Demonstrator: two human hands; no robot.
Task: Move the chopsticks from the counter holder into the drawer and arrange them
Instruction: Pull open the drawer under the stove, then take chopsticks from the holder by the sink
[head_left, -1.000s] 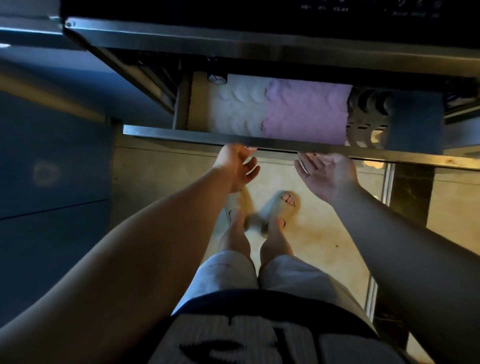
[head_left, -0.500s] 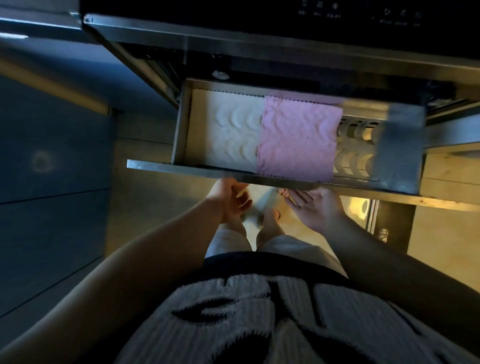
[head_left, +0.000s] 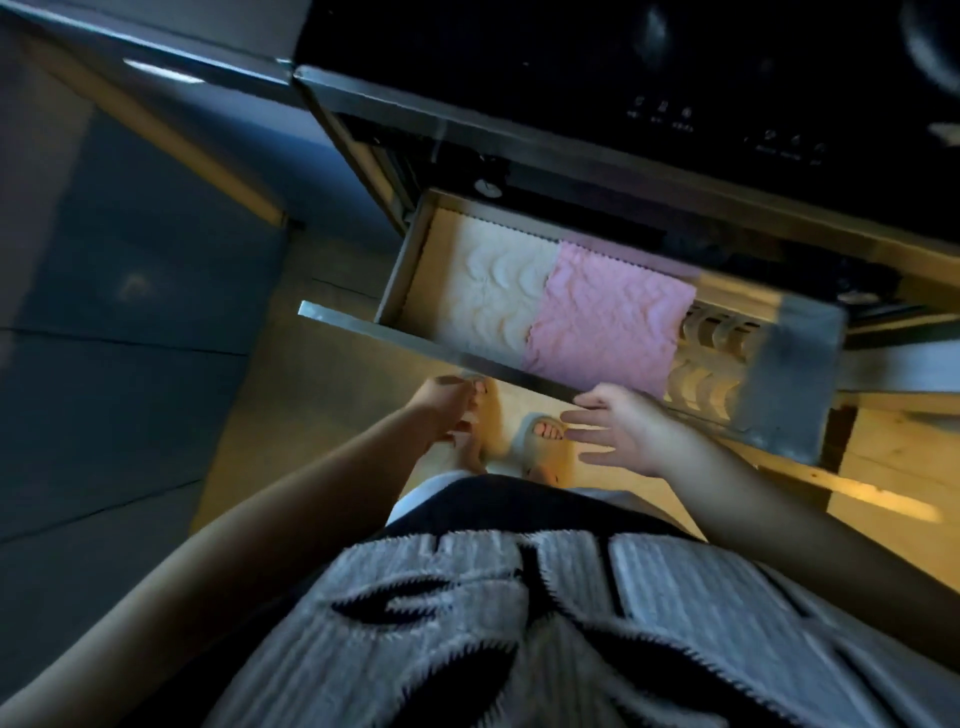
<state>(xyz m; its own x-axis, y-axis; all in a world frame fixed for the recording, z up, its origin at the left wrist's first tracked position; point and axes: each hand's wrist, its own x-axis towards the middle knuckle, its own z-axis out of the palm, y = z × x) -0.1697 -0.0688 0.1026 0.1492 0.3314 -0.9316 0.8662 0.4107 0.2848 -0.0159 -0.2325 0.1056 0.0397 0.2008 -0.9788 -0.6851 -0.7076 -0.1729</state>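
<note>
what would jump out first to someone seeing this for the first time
The open drawer at mid-frame stands out, lined with a pink cloth beside a cream cloth. Just below its front edge are both bare hands: the right hand with fingers spread, the left hand blurred. No chopsticks are in view.

The silver-grey metal drawer (head_left: 415, 340) is showing a cream soft cloth (head_left: 493, 291) embossed with crescents and a pink soft cloth (head_left: 608, 322) rippling in wavy lines. The ribbed knitted top (head_left: 675, 597) is showing grey with black shapes. The glossy glass cooktop (head_left: 571, 62) is looking black.
</note>
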